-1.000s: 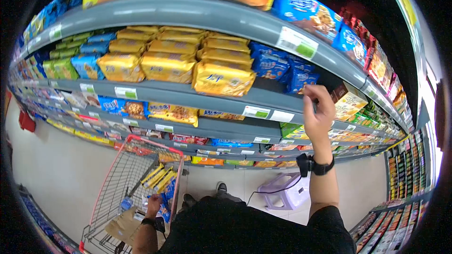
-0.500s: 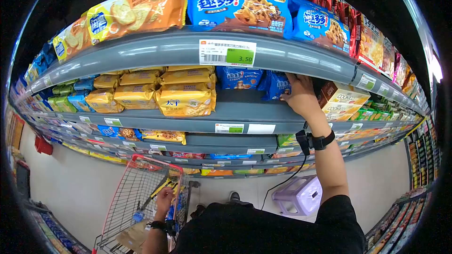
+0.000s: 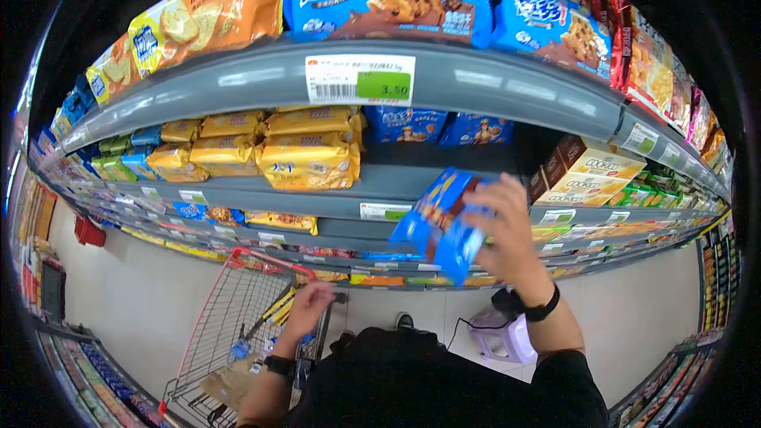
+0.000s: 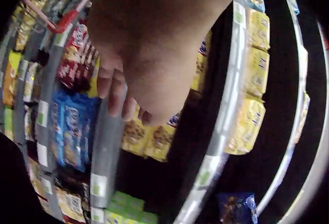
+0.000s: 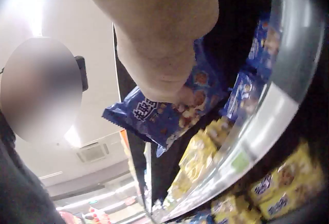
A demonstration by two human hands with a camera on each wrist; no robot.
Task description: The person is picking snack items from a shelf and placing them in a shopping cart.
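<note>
Two hands: right hand [image 3: 507,230] raised, gripping blue packet [image 3: 440,222]; left hand [image 3: 309,309] relaxed at cart [image 3: 214,309].

A biscuit packet [image 3: 444,222] is held in the right hand [image 3: 507,238] in front of the shelves [image 3: 444,178], with a shopping cart [image 3: 226,325] lower left, the left hand [image 3: 309,309] at its rim, a stool [image 3: 499,337] below right.

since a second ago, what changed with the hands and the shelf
The right hand reached into the shelf beside the blue cookie packs, took hold of one blue cookie pack, and has drawn it out and down toward the person. The left hand stays at the rim of the red shopping cart. The yellow biscuit packs are unchanged.
</note>
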